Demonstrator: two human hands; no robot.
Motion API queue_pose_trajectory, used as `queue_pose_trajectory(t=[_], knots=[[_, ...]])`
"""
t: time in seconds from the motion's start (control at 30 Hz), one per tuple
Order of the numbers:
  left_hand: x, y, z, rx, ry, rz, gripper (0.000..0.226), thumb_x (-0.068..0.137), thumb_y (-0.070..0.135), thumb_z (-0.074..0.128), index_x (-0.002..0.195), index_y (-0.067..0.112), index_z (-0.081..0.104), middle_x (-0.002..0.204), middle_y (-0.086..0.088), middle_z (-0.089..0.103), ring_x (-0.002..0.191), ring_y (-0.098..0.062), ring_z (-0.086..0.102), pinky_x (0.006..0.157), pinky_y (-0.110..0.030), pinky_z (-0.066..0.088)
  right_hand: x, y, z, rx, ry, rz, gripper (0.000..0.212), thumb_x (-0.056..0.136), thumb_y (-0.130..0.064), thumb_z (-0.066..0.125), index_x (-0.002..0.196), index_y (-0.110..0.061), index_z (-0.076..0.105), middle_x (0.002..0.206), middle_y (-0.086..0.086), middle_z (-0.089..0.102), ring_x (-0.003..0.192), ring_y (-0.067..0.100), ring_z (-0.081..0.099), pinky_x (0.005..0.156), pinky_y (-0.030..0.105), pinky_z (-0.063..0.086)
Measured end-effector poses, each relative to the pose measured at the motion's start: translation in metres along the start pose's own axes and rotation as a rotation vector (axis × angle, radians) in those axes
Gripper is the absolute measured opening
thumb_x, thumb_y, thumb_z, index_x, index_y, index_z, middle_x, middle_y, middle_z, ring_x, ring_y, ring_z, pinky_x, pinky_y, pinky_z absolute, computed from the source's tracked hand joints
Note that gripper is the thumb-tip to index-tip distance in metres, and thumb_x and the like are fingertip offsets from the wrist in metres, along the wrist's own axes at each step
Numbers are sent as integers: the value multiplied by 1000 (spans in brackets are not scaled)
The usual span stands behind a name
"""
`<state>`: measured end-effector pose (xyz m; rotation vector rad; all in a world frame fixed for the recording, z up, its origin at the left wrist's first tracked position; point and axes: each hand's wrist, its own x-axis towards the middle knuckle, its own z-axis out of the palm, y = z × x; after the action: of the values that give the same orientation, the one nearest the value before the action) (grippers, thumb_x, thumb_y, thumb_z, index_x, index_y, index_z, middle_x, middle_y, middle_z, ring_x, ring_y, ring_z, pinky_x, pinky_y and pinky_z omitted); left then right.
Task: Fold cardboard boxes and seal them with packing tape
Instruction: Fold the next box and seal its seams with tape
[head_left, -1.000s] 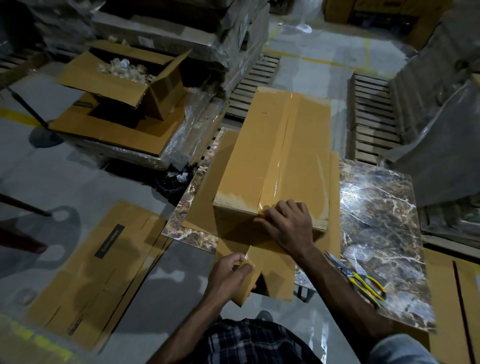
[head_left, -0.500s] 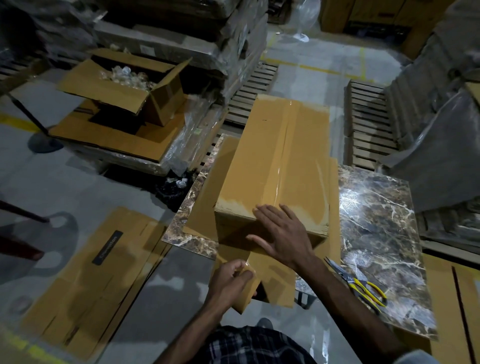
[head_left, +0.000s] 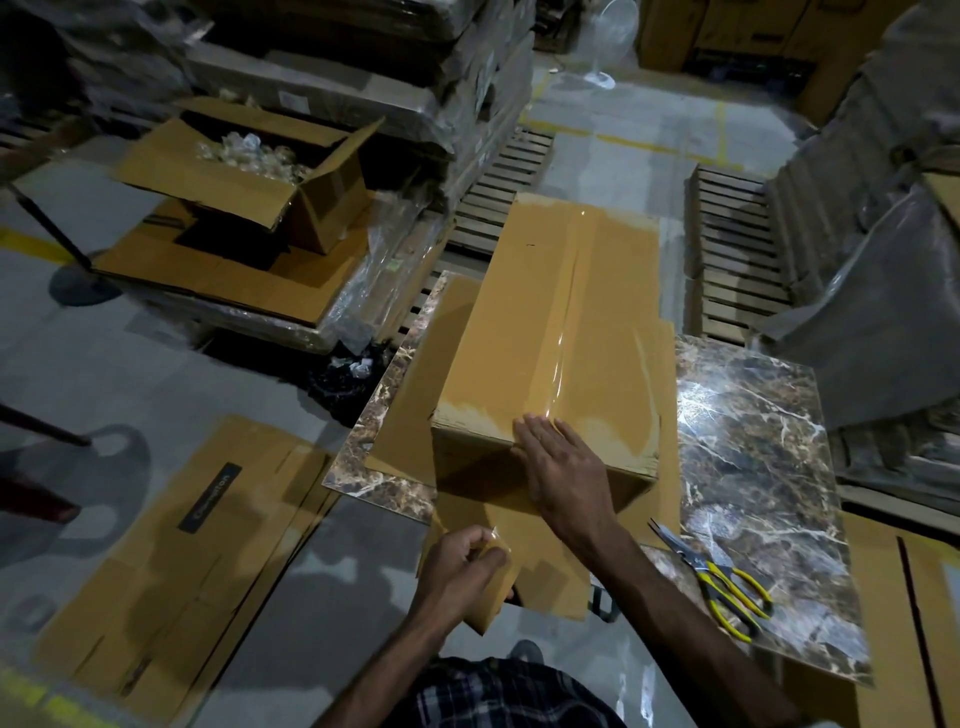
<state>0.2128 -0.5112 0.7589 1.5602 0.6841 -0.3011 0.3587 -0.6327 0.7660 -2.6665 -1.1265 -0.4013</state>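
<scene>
A long folded cardboard box (head_left: 550, 332) lies on a marble-patterned tabletop (head_left: 748, 441), with clear packing tape (head_left: 563, 322) running down its middle seam. My right hand (head_left: 558, 462) lies flat with straight fingers over the box's near top edge, pressing the tape there. Below it, my left hand (head_left: 460, 566) grips a brown tape roll (head_left: 493, 587) in front of the box's near end. Flat cardboard sheets (head_left: 431, 395) lie under the box.
Yellow-handled scissors (head_left: 719, 584) lie on the marble top to the right. Flattened boxes (head_left: 171, 566) cover the floor at left. An open carton (head_left: 249, 176) with crumpled plastic sits at back left. Wooden pallets (head_left: 732, 249) and wrapped stacks stand behind and to the right.
My right hand's curled fingers have straightened and now lie flat over the box's near edge. The left hand with the tape roll has dropped slightly lower.
</scene>
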Motion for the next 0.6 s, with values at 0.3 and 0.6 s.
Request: queue_pose_trajectory(t=[0.3, 0.6], knots=[[-3, 12, -9, 35, 36, 76, 33, 71, 55, 64, 89, 28, 70, 86, -13, 74, 84, -42, 71, 82, -60, 57, -15, -7, -4, 305, 443, -92, 15, 93, -10, 72, 106, -8, 79, 104, 6, 79, 95, 14, 75, 101, 35, 56], [-10, 40, -23, 197, 69, 221, 37, 83, 63, 59, 87, 28, 71, 82, 2, 75, 80, -23, 72, 71, -43, 57, -33, -14, -54, 1033, -377, 554, 51, 80, -60, 79, 122, -31, 75, 107, -17, 76, 98, -4, 69, 88, 27, 59]])
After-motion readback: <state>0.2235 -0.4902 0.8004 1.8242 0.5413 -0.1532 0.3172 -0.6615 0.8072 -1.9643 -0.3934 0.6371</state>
